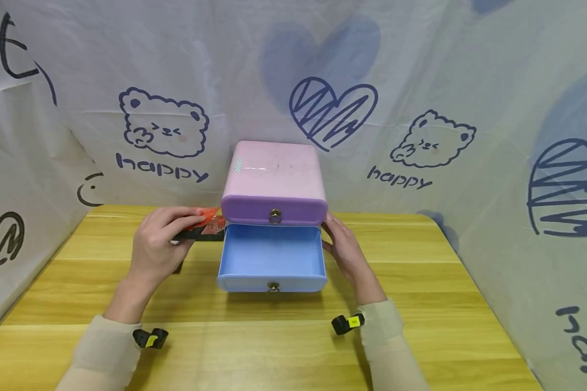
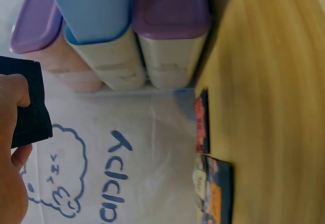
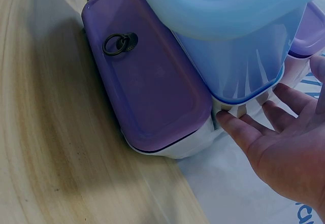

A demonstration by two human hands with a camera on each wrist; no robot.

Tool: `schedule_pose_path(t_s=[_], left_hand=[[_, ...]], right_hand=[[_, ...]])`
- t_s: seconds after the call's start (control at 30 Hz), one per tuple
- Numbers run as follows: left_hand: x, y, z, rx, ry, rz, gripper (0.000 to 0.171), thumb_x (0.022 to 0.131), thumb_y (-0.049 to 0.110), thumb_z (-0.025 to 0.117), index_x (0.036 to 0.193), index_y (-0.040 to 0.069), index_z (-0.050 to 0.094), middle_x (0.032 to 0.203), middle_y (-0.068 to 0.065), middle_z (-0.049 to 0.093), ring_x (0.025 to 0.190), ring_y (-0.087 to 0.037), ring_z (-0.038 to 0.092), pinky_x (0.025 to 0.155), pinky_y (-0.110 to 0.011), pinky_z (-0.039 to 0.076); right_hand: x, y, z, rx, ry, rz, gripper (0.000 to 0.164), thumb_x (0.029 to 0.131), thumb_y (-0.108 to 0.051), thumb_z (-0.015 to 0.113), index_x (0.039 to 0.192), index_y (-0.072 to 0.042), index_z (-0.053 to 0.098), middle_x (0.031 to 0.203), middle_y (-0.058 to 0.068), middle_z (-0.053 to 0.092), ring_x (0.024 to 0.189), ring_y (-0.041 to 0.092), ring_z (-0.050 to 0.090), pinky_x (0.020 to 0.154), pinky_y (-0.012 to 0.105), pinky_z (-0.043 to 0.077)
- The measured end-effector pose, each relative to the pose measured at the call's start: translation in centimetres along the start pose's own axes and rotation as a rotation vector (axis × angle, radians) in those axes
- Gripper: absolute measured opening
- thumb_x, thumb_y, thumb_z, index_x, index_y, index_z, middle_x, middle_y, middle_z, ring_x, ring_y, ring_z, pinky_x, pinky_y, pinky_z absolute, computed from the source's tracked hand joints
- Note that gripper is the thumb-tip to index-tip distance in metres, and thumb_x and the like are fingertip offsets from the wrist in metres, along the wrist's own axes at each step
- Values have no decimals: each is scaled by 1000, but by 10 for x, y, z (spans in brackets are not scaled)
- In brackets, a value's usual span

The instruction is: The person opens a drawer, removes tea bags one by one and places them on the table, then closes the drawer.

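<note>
Loading, apparently: left hand point(image 1: 158, 239) pinches black packet point(image 2: 36, 118), loosely spread right hand point(image 1: 344, 247) touches cabinet point(image 1: 279, 171); next likely needs reaching over blue drawer point(image 1: 298, 283).

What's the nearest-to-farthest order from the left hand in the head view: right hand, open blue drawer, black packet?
1. Black packet: pinched in the left hand.
2. Open blue drawer: to the left hand's right, mid-view.
3. Right hand: farthest, on the drawer's right side.
</note>
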State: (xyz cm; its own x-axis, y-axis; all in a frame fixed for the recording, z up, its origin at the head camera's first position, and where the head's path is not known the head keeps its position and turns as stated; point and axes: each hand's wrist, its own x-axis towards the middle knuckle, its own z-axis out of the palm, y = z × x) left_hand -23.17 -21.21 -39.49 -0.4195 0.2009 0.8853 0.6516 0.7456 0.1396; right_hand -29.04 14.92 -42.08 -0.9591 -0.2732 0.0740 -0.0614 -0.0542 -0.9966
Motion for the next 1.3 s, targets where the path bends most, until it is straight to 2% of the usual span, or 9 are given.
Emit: schedule_pose_path(t_s=[0.23, 0.5, 0.67, 0.9, 1.0, 1.17, 1.3], left_hand=[[-12, -13, 6, 34, -75, -39, 31, 67, 5, 71, 96, 15, 71, 100, -2, 65, 90, -22, 55, 69, -46, 46], [-22, -24, 12, 87, -222, -62, 35, 72, 3, 60, 103, 16, 69, 103, -1, 63, 90, -19, 54, 68, -42, 50], [-25, -25, 15, 101, -309, -71, 37, 72, 2, 61, 107, 14, 66, 108, -5, 62, 97, -22, 54, 71, -43, 52], [-31, -24, 20, 173, -531, -172, 42, 78, 4, 53, 117, 17, 61, 118, -7, 58, 104, -28, 52, 69, -49, 52], [-33, -23, 22, 172, -612, -201, 43, 78, 3, 52, 118, 17, 60, 118, -7, 58, 103, -28, 52, 69, -50, 52], [-36, -20, 26, 172, -710, -201, 42, 79, 1, 53, 118, 16, 60, 117, -8, 58, 101, -29, 53, 66, -50, 52], [-38, -18, 29, 175, -763, -194, 39, 80, 0, 54, 116, 14, 61, 114, -9, 59, 100, -29, 53, 68, -51, 51]], right_hand=[[-1, -2, 1, 23, -14, 2, 48, 93, -47, 39, 136, -27, 40, 144, -4, 31, 127, 11, 26, 102, 49, 31], [0, -1, 1, 28, 0, 3, 49, 92, -48, 41, 135, -24, 42, 142, -3, 34, 126, 11, 28, 102, 49, 31], [0, -1, 1, 27, 11, 5, 51, 91, -50, 43, 134, -24, 43, 142, -3, 35, 126, 14, 27, 102, 49, 32], [0, -2, 0, 20, 1, 6, 50, 92, -49, 41, 135, -24, 42, 142, -3, 33, 127, 14, 26, 102, 49, 31], [0, -1, 1, 24, 5, 7, 50, 91, -49, 42, 135, -24, 43, 142, -3, 34, 126, 14, 27, 102, 49, 31], [1, -1, 1, 33, 15, 2, 51, 91, -50, 43, 134, -23, 43, 141, -3, 35, 126, 14, 28, 101, 49, 32], [0, -1, 1, 23, 18, 12, 52, 90, -51, 43, 134, -24, 43, 142, -4, 35, 125, 12, 28, 101, 49, 32]])
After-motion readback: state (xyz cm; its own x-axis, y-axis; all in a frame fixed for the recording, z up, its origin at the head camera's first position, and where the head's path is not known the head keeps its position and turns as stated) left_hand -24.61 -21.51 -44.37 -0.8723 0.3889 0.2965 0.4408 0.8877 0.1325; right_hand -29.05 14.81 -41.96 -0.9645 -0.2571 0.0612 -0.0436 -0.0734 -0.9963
